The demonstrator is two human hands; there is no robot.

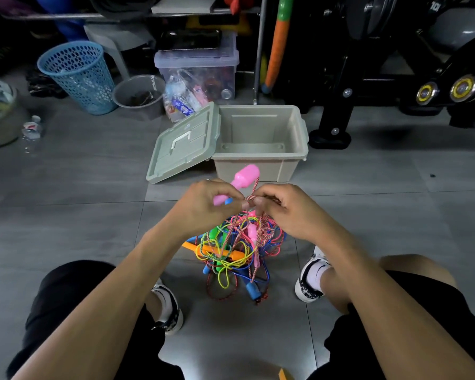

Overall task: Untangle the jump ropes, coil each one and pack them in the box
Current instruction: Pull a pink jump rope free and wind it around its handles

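The grey tiled floor [66, 182] fills most of the view, and the person squats on it with a white-and-black shoe on each side of the work. Straight ahead stands the beige box [261, 144], open at the top, its long side running left to right. Its grey-green lid [183, 144] leans against the box's left wall, tilted with the lower edge on the floor and the handle side facing up.

Between the shoes, nearer than the box, the tangle of jump ropes [236, 250] hangs from the hands and pools on the floor: pink, yellow, blue and red-speckled cords knotted together, with orange, green and blue handles caught inside. One orange handle [225, 252] lies roughly left to right low in the heap; a blue handle [251, 290] points down toward the person at the near edge.

The left hand [203, 207] has its fingers curled round the thin end of a pink handle [243, 178]. That handle's long axis slants up and to the right, its thick end pointing toward the box front, with a speckled cord leaving that end. The right hand [283, 209] sits just beside the left, fingertips narrowed into a pinch on a loop of red-speckled cord at the top of the tangle.
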